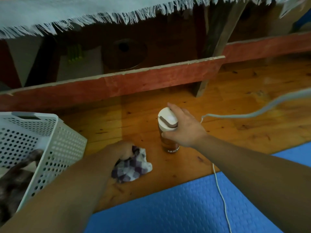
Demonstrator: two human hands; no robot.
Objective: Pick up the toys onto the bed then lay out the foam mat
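Note:
My left hand grips a crumpled purple-and-white checked cloth low over the wooden floor. My right hand curls round the upper part of an amber bottle with a white cap, which stands upright on the floor. The blue foam mat lies flat at the bottom right, near both arms. The bed runs across the top, with a pale fringed cover hanging over its edge.
A white perforated basket with dark fabric inside stands at the left. A white cable trails across the floor and the mat. The red wooden bed rail and a bed leg lie just beyond the bottle.

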